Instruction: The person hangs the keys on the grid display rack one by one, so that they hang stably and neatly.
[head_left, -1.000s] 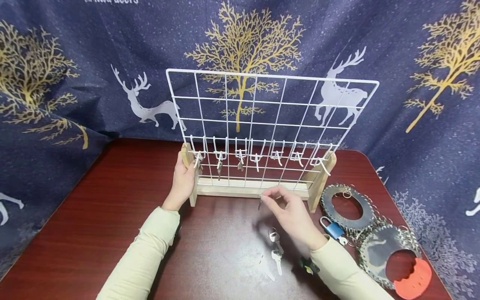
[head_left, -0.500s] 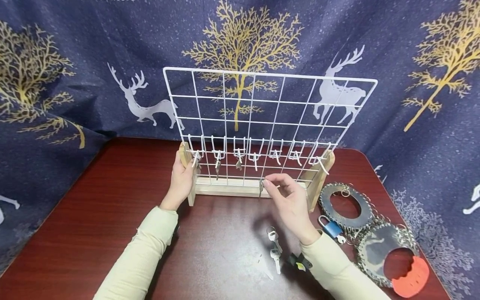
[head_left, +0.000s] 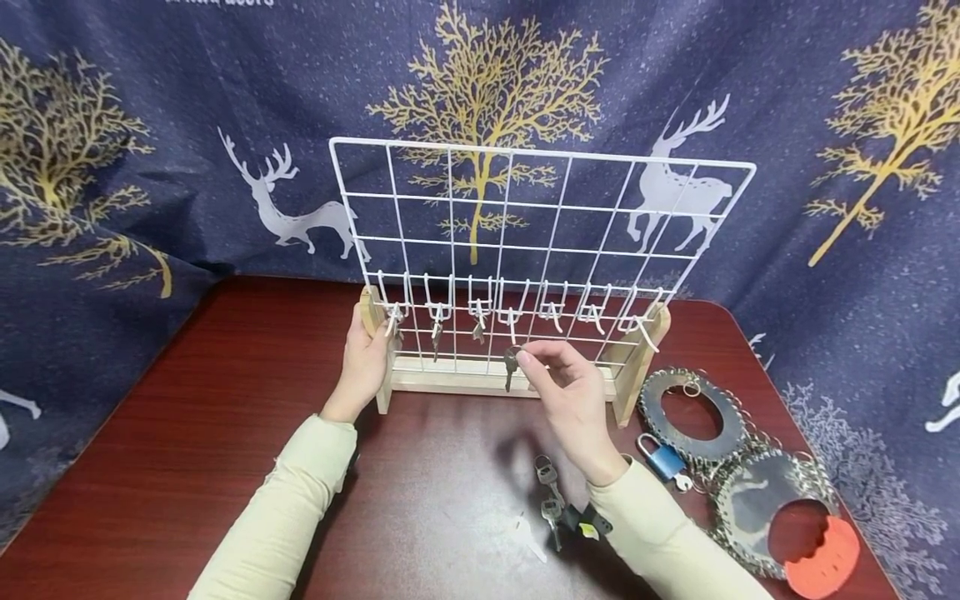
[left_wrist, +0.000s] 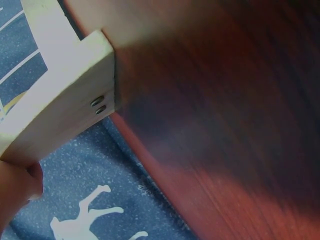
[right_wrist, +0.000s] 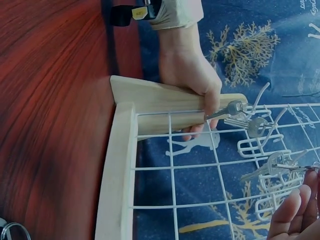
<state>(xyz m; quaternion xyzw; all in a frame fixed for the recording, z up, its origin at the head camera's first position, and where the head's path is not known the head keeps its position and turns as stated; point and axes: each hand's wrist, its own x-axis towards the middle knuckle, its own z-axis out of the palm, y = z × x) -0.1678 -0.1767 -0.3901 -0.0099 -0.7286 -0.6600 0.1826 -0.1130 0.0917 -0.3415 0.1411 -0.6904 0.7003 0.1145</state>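
My left hand [head_left: 363, 363] grips the left wooden upright [head_left: 372, 321] of a white wire grid rack [head_left: 491, 246]; the left wrist view shows that upright's outer face with two screws. A small key [head_left: 511, 371] on a ring hangs from my right hand [head_left: 572, 404], pinched between thumb and fingertips. It is just below the tip of the fourth hook [head_left: 513, 321] from the left, in front of the rack's wooden base bar [head_left: 450, 379]. Keys hang on the first three hooks, among them a key [head_left: 437, 335] on the second. The hooks to the right hold no keys.
Loose keys [head_left: 551, 510] with a ring lie on the dark red table [head_left: 262, 467] below my right forearm. To the right are a blue padlock [head_left: 665, 461] with a key and two chain-edged metal discs [head_left: 693, 446], with an orange toothed piece [head_left: 823, 558]. A patterned cloth hangs behind.
My right hand has risen and moved slightly left, bringing the pinched key up close to the fourth hook. The left hand stays on the upright.
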